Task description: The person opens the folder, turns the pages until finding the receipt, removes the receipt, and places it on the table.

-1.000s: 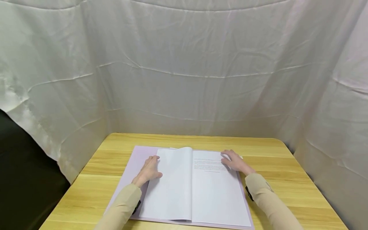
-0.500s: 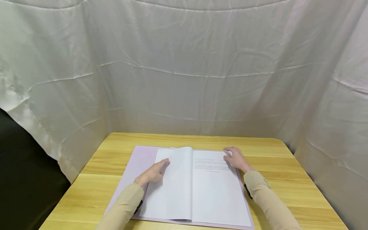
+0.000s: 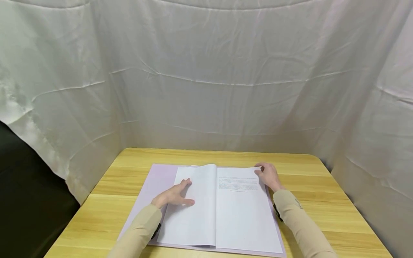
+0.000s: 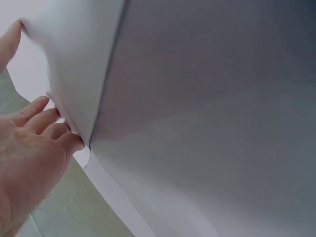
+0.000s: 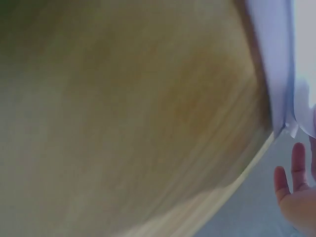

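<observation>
an open white document (image 3: 246, 224) lies within a lavender cover (image 3: 162, 175) on the near part of a wood-grain table (image 3: 93, 215), the cover showing as a wide band on the left and narrow margins at the right and near edges. the left hand (image 3: 172, 196) is over the left page (image 3: 198, 224), its thumb spread well away from the fingers; the left wrist view shows four fingers side by side, their tips at the paper's edge. the right hand (image 3: 268, 175) is at the far right corner of the right page (image 3: 243, 211), thumb and forefinger pinching that corner, which is bent up slightly. the right wrist view shows two other fingers extended and a little apart, the remainder cut off by the frame. several lines of printed text (image 3: 237, 183), too small to read, occupy the upper part of the right page. the left page bulges near the central fold. both arms wear beige sleeves (image 3: 298, 220), with a dark object (image 3: 278, 213) beneath each cuff. a pale, creased curtain (image 3: 226, 107) surrounds the table's far side.
</observation>
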The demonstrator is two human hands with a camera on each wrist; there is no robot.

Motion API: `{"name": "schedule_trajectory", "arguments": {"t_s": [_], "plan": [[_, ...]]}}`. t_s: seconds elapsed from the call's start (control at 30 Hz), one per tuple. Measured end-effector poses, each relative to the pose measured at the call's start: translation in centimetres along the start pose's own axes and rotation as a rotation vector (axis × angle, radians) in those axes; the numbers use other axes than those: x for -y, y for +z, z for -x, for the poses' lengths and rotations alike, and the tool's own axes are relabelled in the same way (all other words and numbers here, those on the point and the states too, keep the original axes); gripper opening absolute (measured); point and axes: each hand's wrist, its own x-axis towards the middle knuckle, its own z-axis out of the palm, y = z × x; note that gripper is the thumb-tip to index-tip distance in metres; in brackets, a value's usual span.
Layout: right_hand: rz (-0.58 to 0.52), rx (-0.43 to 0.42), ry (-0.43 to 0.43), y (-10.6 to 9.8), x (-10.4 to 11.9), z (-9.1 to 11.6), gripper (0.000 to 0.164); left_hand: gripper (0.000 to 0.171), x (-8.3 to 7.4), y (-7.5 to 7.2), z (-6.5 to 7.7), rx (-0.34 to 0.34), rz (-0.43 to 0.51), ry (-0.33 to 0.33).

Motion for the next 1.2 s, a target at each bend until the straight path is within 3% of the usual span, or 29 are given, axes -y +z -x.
{"name": "schedule_trajectory", "arguments": {"t_s": [0.13,0.6,0.77,1.2], "plan": [[0.048,-0.032,-0.015,-0.02,-0.04,-0.02,0.024,0.095,-0.09,0.06,0.07,0.020,-0.019,-0.021],[0.111,-0.093,-0.077,-0.06,-0.45,0.00,0.012,0.095,-0.39,-0.04,0.21,0.031,-0.056,-0.029],[0.033,-0.067,-0.061,-0.31,-0.40,0.29,0.011,0.094,-0.39,-0.01,0.21,0.028,-0.055,-0.026],[-0.285,0.006,0.047,-0.93,0.44,0.76,0.025,0.094,-0.19,0.12,0.14,0.027,-0.044,-0.013]]}}
